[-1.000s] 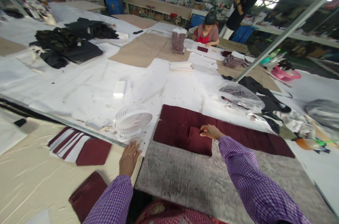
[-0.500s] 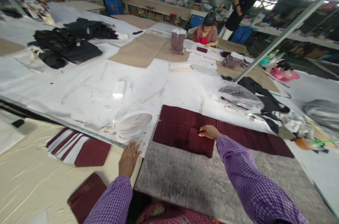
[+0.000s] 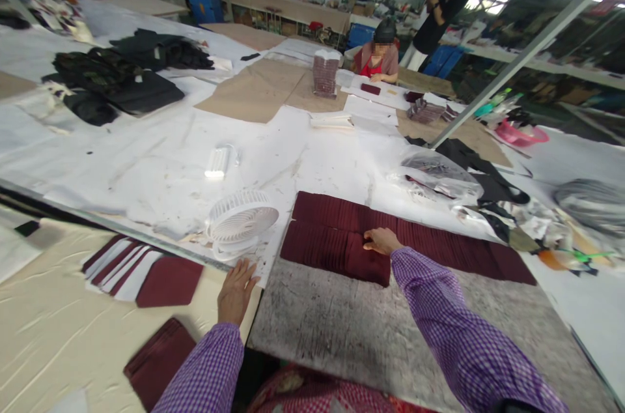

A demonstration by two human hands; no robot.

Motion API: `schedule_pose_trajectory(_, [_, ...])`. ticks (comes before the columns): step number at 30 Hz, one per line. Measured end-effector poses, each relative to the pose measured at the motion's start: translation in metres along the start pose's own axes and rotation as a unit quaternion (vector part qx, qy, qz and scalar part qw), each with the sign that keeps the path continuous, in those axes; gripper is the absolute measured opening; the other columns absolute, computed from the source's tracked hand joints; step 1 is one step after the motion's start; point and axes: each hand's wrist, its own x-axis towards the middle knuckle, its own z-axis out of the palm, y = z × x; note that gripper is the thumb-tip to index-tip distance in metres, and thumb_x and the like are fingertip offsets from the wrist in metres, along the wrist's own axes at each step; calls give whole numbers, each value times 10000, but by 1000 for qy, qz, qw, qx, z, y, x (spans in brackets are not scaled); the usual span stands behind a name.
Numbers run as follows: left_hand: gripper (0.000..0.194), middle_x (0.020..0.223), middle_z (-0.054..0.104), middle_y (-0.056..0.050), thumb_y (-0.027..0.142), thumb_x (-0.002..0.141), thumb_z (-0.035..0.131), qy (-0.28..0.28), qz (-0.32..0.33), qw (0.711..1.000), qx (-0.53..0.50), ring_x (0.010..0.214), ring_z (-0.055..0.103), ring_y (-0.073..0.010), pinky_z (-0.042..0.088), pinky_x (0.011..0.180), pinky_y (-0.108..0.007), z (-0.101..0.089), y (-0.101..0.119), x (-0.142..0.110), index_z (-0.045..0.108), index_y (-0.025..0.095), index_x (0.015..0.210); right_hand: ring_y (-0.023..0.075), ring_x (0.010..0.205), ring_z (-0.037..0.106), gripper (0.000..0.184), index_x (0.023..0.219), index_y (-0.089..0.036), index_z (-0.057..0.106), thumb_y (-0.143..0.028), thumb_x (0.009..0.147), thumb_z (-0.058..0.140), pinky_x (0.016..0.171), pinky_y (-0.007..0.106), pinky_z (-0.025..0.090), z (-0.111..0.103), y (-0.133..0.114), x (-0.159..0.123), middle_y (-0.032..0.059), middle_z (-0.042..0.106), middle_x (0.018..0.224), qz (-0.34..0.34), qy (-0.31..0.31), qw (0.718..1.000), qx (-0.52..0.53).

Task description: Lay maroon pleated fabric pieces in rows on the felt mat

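Observation:
My left hand (image 3: pixel 237 290) lies flat at the corner of the table, fingers stretched out, with nothing in it. Close beyond its fingertips stands a white fan (image 3: pixel 244 224). My right hand (image 3: pixel 382 242) is at the upper edge of a maroon fabric piece (image 3: pixel 368 263), its fingers bent and closed on that edge; the fingertips are partly hidden. This piece is at the right end of a short front row of overlapping maroon pieces (image 3: pixel 312 249). Behind it runs a longer row of maroon pieces (image 3: pixel 454 245), both on a grey, worn board (image 3: pixel 332 322).
To the left, a fanned set of maroon and white pieces (image 3: pixel 168 279) and a folded maroon stack (image 3: pixel 161 361) lie on cream cloth (image 3: pixel 58 335). Beyond are a white power block (image 3: pixel 217 162), dark garments (image 3: pixel 122 77), a plastic bag (image 3: pixel 439 172) and a slanting metal pole (image 3: pixel 527 51). Other people are farther back.
The whole view has shifted slightly. My right hand stays at the same maroon piece, and my left hand still rests at the table corner.

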Motion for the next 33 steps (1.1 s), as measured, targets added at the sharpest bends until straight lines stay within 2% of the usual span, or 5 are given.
schedule_pose_trajectory(7, [368, 1294, 542, -123, 338, 874, 473, 2, 7, 1000, 1, 1264, 419, -267, 361, 1031, -435, 1, -2, 0, 582, 163, 1179, 195, 938, 591, 250, 1032, -155, 594, -347, 876, 561, 827, 409, 482, -4, -5, 9, 60, 610, 1054, 30, -16, 999, -16])
schedule_pose_trajectory(12, [367, 1294, 542, -126, 332, 875, 472, 7, 9, 1000, -2, 1261, 422, -268, 365, 1031, -432, 0, 0, 0, 585, 158, 1177, 203, 933, 576, 290, 1067, -156, 569, -371, 873, 552, 812, 413, 477, 1, -6, -4, 67, 587, 1065, 37, 38, 998, -25])
schedule_pose_trajectory(16, [368, 1298, 538, -123, 341, 878, 467, 11, 8, 1000, -3, 1262, 422, -262, 355, 1038, -435, 1, 0, -1, 583, 165, 1180, 238, 1040, 509, 389, 1219, -191, 471, -333, 867, 557, 858, 436, 441, 2, -8, -12, 85, 492, 1207, -42, 105, 993, -25])
schedule_pose_trajectory(21, [368, 1292, 543, -125, 340, 877, 465, 13, 13, 1000, -4, 1254, 432, -269, 368, 1027, -441, 2, -1, -1, 587, 162, 1176, 205, 957, 535, 358, 1184, -200, 504, -279, 846, 592, 816, 403, 463, -4, -7, -1, 66, 496, 1193, -154, 86, 984, -28])
schedule_pose_trajectory(33, [368, 1292, 545, -116, 328, 868, 490, 13, 7, 1000, -10, 1261, 425, -255, 343, 1046, -429, 2, -2, -1, 574, 165, 1186, 197, 916, 562, 264, 990, -153, 588, -381, 858, 563, 819, 406, 446, -6, 11, 12, 47, 597, 995, -139, 59, 988, -25])
